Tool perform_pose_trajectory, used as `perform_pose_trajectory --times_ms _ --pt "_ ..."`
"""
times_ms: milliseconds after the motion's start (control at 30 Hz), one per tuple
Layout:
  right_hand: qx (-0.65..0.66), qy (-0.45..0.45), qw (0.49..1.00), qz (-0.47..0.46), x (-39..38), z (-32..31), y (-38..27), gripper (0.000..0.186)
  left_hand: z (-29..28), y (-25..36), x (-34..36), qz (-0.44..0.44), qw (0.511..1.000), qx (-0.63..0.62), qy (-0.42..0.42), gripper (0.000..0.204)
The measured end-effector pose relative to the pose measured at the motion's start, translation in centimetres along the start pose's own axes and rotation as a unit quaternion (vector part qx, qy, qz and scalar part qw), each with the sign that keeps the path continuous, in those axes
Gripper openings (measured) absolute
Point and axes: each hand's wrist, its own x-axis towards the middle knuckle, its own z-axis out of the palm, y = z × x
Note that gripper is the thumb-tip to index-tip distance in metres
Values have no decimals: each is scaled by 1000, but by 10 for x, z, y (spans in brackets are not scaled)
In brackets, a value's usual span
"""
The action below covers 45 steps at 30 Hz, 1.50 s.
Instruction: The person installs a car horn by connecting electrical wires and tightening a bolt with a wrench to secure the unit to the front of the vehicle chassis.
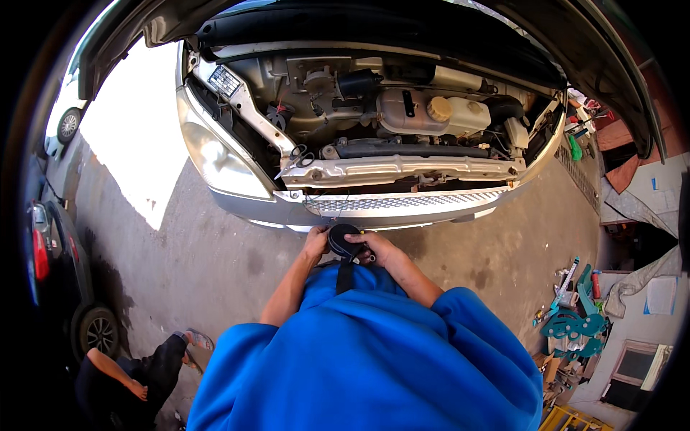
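Observation:
A round black part [343, 237] is held between my two hands just below the open front of a silver vehicle's bumper [343, 223]. My left hand [316, 240] is closed on its left side. My right hand [375, 246] grips its right side, thumb lying over the top, with a small metal piece [371, 258] by the fingers; I cannot make out what that piece is. Thin wires [323, 203] hang over the grille above my hands. The engine bay with a translucent reservoir [406, 115] and radiator support [402, 170] lies beyond.
A seated person in dark clothes [134, 381] is at lower left, beside a dark car [60, 280]. A white car [66, 126] stands at upper left. Teal equipment [575, 325] and tools line the wall at right. The raised hood [618, 86] arches overhead.

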Motion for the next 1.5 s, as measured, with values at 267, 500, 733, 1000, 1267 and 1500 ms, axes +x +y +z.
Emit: perform_pose_trajectory --times_ms 267,500,733,1000,1267,1500 --pt "-69 -21 997 9 -4 -1 -11 28 -6 -5 -6 28 999 6 -17 24" --pt "8 -19 1000 -2 -13 1 -5 28 7 0 4 15 1000 -4 5 24" --pt "5 -23 1000 3 -6 -2 -3 25 4 6 -7 15 1000 6 2 25" --pt "90 -3 995 -32 -68 -22 -2 23 -28 -3 -16 -84 996 -15 -20 35" --pt "11 305 877 -371 -87 -24 -59 38 -27 10 -26 -85 995 49 -11 38" --pt "-99 470 724 -496 -60 -80 -125 48 -34 4 -23 -67 984 143 79 43"
